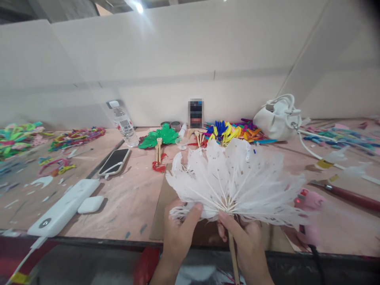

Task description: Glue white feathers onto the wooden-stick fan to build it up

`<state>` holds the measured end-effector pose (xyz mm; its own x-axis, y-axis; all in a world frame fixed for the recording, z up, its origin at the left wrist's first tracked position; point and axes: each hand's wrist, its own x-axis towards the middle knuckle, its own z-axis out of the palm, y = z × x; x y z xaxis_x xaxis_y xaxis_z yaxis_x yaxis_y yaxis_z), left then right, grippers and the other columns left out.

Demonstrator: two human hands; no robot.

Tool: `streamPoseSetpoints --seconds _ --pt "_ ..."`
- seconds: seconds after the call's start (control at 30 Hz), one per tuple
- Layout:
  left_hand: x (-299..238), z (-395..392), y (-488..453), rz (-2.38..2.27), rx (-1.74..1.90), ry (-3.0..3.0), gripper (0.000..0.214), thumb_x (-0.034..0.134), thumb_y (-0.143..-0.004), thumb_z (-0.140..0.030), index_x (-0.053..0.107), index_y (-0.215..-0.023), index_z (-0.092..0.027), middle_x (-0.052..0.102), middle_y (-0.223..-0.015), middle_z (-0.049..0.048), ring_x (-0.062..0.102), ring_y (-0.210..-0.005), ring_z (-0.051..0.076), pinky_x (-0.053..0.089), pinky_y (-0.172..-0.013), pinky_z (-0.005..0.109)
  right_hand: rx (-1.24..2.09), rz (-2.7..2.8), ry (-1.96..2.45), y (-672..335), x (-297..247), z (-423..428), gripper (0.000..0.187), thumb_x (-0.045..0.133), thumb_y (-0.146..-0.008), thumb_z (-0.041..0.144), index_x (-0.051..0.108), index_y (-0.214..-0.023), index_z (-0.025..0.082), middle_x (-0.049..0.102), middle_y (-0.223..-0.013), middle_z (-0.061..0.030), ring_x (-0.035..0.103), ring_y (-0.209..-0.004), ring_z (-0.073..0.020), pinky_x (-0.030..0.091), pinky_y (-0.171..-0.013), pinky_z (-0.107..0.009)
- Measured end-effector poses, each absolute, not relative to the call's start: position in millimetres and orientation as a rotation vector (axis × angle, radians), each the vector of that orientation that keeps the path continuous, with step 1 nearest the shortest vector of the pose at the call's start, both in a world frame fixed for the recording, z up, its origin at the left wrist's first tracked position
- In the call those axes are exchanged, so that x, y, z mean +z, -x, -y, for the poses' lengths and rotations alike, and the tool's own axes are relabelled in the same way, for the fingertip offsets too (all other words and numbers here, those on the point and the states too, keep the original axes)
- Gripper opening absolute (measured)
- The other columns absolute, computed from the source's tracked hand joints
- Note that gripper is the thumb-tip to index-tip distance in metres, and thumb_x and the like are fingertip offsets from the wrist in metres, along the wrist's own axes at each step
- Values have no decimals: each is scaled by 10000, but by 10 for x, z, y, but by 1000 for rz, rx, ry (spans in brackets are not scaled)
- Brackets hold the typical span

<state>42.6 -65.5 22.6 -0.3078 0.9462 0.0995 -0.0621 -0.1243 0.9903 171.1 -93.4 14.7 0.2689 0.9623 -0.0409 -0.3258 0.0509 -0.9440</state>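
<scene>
A white feather fan (237,180) with a thin wooden handle (233,257) is held up over the front edge of the table. My left hand (179,233) pinches its lower left feathers, thumb on top and fingers hidden behind. At the base, where the quills meet, my right hand (245,241) grips the fan beside the handle, with the thumb against the quills. Under the fan lies a piece of brown cardboard (162,209). Close to the fan's right edge is a pink glue gun (310,213) with a small red light, partly covered by feathers.
At left are a white power bank (63,208), an earbud case (90,204) and a phone (115,162). Behind stand a water bottle (123,124), green leaf-shaped pieces (162,136), coloured feathers (227,132) and a white bag (277,118). A red-handled knife (353,196) lies right.
</scene>
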Motion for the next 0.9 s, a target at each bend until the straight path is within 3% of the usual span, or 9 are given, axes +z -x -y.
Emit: streamPoseSetpoints --seconds 0.2,0.47,0.63,0.8,0.9 --pt "334 635 -461 -1158 1484 -1107 110 762 -754 -254 798 -727 -155 747 -693 39 650 -682 194 539 -635 256 1097 814 1148 -1736 146 957 478 749 -854 503 566 -534 199 516 -476 8 476 -458 -131 362 -488 -277" --pt "390 631 -505 -1087 1479 -969 100 761 -737 -248 784 -750 -151 717 -645 21 598 -564 151 506 -512 223 1095 796 1095 -1743 84 974 434 780 -854 402 581 -529 194 546 -504 7 506 -485 -132 382 -505 -266" --pt "376 610 -497 -1093 1535 -902 103 793 -728 -243 747 -745 -152 682 -634 1 594 -569 136 513 -509 204 1068 831 1069 -1762 -14 966 433 769 -862 445 615 -544 195 576 -539 -7 530 -500 -145 408 -503 -273" --pt "268 571 -427 -1103 1662 -772 273 861 -769 -372 762 -898 -152 686 -691 -6 591 -569 118 520 -527 197 1017 823 1091 -1785 -24 962 440 787 -848 465 608 -544 202 572 -538 -5 527 -504 -152 411 -511 -287" --pt "267 557 -413 -1157 1753 -748 308 886 -761 -429 767 -848 -159 687 -681 -10 597 -577 111 507 -534 177 1040 828 1099 -1781 34 982 457 780 -864 458 594 -538 198 562 -539 -2 522 -521 -147 409 -531 -283"
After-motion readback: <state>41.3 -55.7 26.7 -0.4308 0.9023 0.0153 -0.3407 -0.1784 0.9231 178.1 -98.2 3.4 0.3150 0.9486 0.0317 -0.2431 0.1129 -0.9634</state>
